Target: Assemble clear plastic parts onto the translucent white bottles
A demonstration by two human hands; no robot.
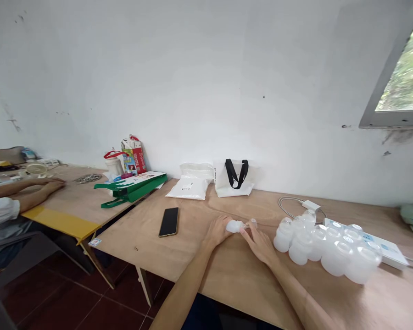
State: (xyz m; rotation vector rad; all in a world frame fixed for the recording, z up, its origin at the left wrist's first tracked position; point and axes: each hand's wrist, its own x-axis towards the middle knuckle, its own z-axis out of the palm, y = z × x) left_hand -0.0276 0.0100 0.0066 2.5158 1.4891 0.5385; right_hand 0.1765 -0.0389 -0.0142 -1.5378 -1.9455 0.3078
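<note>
A small translucent white bottle [234,226] lies sideways between my hands, just above the table or on it; I cannot tell which. My left hand [219,231] is closed round its base end. At the other end, the fingers of my right hand [260,242] are closed on a clear cap [253,222], partly hidden by them. Whether cap and bottle touch is hard to make out. To the right of my right hand stands a group of several similar white bottles [319,243] with clear tops, packed close together.
On the wooden table [151,254] lie a phone [169,222], a white plastic package [189,185] and a white bag with black handles [234,181]. Behind the bottles are a white power strip [387,250] and cable. At the left table, another person's hands [48,185] rest near a green bag [134,190].
</note>
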